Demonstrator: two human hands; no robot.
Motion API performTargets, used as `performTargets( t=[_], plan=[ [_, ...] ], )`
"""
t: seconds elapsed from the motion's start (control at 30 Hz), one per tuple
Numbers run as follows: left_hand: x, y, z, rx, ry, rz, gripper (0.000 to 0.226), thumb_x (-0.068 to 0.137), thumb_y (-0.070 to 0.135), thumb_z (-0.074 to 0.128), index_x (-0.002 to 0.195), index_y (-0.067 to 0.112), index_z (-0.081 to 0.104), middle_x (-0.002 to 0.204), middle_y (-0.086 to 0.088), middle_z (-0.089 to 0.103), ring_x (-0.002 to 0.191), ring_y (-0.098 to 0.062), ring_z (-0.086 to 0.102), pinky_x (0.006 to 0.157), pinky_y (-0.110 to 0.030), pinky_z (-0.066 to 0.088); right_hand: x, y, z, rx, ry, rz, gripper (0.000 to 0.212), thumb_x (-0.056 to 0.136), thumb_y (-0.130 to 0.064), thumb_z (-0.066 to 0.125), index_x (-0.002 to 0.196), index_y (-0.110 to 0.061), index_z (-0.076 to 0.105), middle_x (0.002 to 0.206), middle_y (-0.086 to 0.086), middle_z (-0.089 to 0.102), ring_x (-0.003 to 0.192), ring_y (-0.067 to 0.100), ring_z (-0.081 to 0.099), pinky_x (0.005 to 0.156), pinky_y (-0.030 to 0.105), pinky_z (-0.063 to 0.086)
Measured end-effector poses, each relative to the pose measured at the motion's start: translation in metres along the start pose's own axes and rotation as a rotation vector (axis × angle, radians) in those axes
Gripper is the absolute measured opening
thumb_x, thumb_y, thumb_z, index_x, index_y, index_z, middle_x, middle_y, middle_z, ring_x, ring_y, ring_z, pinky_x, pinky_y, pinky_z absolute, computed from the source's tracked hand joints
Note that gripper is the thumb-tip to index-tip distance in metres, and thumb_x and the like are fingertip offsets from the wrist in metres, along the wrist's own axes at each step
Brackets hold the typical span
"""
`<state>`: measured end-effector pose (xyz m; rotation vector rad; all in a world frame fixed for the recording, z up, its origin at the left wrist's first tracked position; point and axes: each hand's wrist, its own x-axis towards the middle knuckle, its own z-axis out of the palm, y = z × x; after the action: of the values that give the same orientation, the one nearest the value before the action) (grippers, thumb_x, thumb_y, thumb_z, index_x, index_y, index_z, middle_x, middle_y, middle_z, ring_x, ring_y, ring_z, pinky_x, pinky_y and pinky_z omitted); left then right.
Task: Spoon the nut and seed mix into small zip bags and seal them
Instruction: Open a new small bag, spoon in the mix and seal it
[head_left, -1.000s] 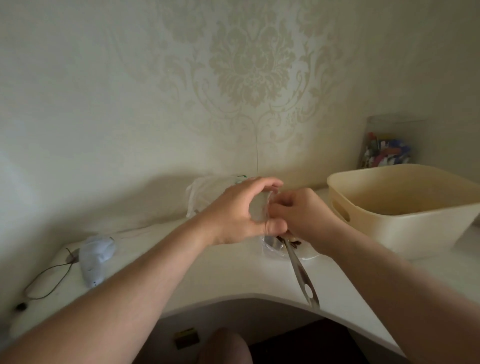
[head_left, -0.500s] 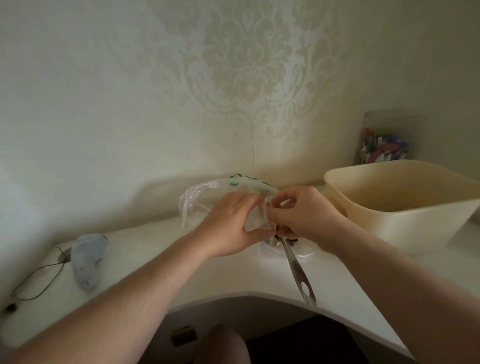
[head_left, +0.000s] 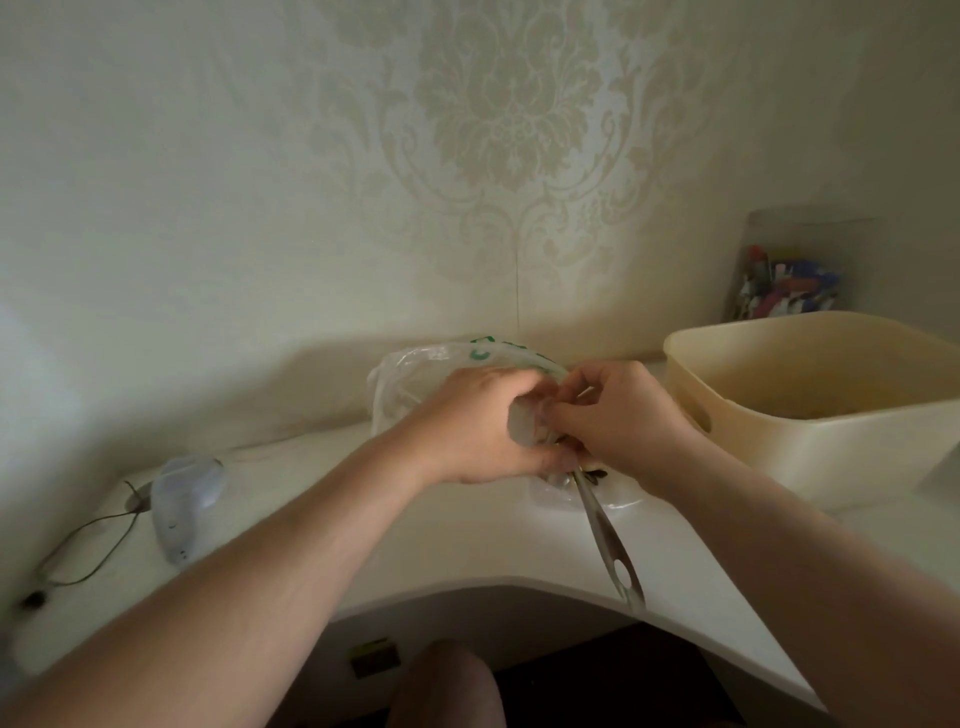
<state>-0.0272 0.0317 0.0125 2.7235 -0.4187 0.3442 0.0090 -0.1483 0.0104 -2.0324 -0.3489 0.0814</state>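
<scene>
My left hand (head_left: 483, 431) and my right hand (head_left: 618, 415) meet over the white desk (head_left: 467, 535), and both pinch a small clear zip bag (head_left: 522, 426) between them. Under the hands lies a metal spoon (head_left: 608, 540), its handle pointing toward the desk's front edge and its bowl hidden. It rests in a clear plastic dish (head_left: 587, 499) with a few dark seeds in it. A larger clear plastic bag with green print (head_left: 415, 374) stands behind my left hand against the wall.
A cream plastic tub (head_left: 810, 410) sits at the right. Behind it stands a clear container of colourful items (head_left: 779, 286). At the left lie a small white-blue device (head_left: 182, 504) and a thin cable (head_left: 88, 556). The desk's front edge curves inward above my knee.
Both hands have dropped lower toward the dish while still pinching the small bag. The larger bag with green print has come into sight behind them.
</scene>
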Motion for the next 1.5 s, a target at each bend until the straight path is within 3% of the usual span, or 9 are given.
performTargets(
  t=[0.17, 0.37, 0.47, 0.57, 0.73, 0.87, 1.0, 1.27, 1.5],
  plan=[
    [0.002, -0.008, 0.002, -0.052, 0.0, 0.041, 0.075, 0.063, 0.072, 0.087, 0.129, 0.04, 0.067, 0.123, 0.02, 0.07, 0.116, 0.001, 0.06, 0.099, -0.022, 0.046, 0.002, -0.001, -0.006, 0.046, -0.003, -0.005, 0.005, 0.088, -0.012, 0.074, 0.087, -0.01, 0.069, 0.066, 0.01, 0.075, 0.056, 0.022, 0.07, 0.07, 0.052, 0.065],
    [0.004, -0.013, 0.011, -0.121, 0.09, -0.008, 0.038, 0.087, 0.072, 0.063, 0.1, 0.037, 0.069, 0.089, 0.02, 0.07, 0.084, 0.001, 0.065, 0.074, -0.026, 0.051, 0.003, 0.004, -0.01, 0.154, 0.005, 0.038, 0.01, 0.099, -0.023, 0.071, 0.094, -0.014, 0.072, 0.08, 0.012, 0.077, 0.063, 0.02, 0.073, 0.066, 0.037, 0.066],
    [0.003, -0.026, 0.009, -0.267, 0.032, -0.176, 0.042, 0.091, 0.068, 0.063, 0.114, 0.034, 0.069, 0.107, 0.02, 0.07, 0.099, 0.003, 0.064, 0.087, -0.027, 0.053, -0.006, 0.027, -0.021, -0.154, -0.039, -0.066, 0.023, 0.106, -0.013, 0.055, 0.102, -0.029, 0.072, 0.091, -0.001, 0.075, 0.073, 0.013, 0.073, 0.072, 0.03, 0.064],
    [-0.001, -0.036, 0.013, -0.316, -0.044, -0.297, 0.045, 0.088, 0.077, 0.059, 0.116, 0.042, 0.063, 0.112, 0.027, 0.065, 0.104, 0.006, 0.062, 0.092, -0.027, 0.051, -0.025, 0.048, -0.033, -0.631, -0.312, -0.217, 0.046, 0.102, -0.008, 0.056, 0.105, -0.053, 0.063, 0.112, -0.022, 0.058, 0.098, 0.003, 0.062, 0.085, 0.02, 0.054],
    [-0.005, -0.035, 0.022, -0.346, -0.057, -0.351, 0.045, 0.086, 0.078, 0.06, 0.108, 0.039, 0.065, 0.11, 0.022, 0.068, 0.107, 0.0, 0.066, 0.095, -0.03, 0.052, -0.045, 0.072, -0.032, -0.674, -0.512, -0.309, 0.038, 0.09, -0.035, 0.076, 0.117, -0.057, 0.061, 0.112, -0.024, 0.05, 0.103, -0.002, 0.051, 0.09, 0.021, 0.046],
    [-0.006, -0.03, 0.022, -0.431, -0.062, -0.38, 0.044, 0.089, 0.079, 0.057, 0.111, 0.042, 0.064, 0.11, 0.018, 0.071, 0.092, -0.003, 0.074, 0.087, -0.034, 0.058, -0.049, 0.076, -0.02, -0.261, -0.211, -0.424, 0.009, 0.088, -0.042, 0.078, 0.091, -0.045, 0.07, 0.089, -0.013, 0.067, 0.082, 0.007, 0.063, 0.075, 0.019, 0.05],
    [-0.003, -0.026, 0.022, -0.682, -0.092, -0.514, 0.051, 0.092, 0.073, 0.058, 0.119, 0.031, 0.065, 0.113, -0.001, 0.073, 0.087, -0.018, 0.079, 0.077, -0.044, 0.063, -0.034, 0.053, -0.01, 0.175, 0.123, -0.238, 0.006, 0.1, -0.035, 0.065, 0.103, -0.033, 0.069, 0.082, -0.018, 0.072, 0.072, -0.002, 0.064, 0.068, 0.021, 0.052],
    [0.002, -0.027, 0.029, -0.771, -0.092, -0.599, 0.051, 0.091, 0.072, 0.06, 0.115, 0.028, 0.066, 0.115, -0.013, 0.074, 0.085, -0.021, 0.08, 0.078, -0.042, 0.06, -0.014, 0.031, -0.006, -0.174, 0.258, -0.216, 0.041, 0.107, -0.045, 0.033, 0.092, -0.019, 0.061, 0.074, 0.0, 0.07, 0.07, 0.014, 0.067, 0.074, 0.046, 0.057],
    [0.005, -0.032, 0.026, -0.613, 0.002, -0.531, 0.063, 0.073, 0.089, 0.064, 0.104, 0.035, 0.072, 0.097, 0.006, 0.078, 0.088, -0.018, 0.078, 0.073, -0.041, 0.064, -0.015, 0.011, -0.013, -0.009, 0.265, -0.13, 0.031, 0.11, -0.046, 0.039, 0.104, -0.022, 0.058, 0.078, -0.001, 0.075, 0.062, 0.01, 0.072, 0.059, 0.03, 0.059]
  ],
)
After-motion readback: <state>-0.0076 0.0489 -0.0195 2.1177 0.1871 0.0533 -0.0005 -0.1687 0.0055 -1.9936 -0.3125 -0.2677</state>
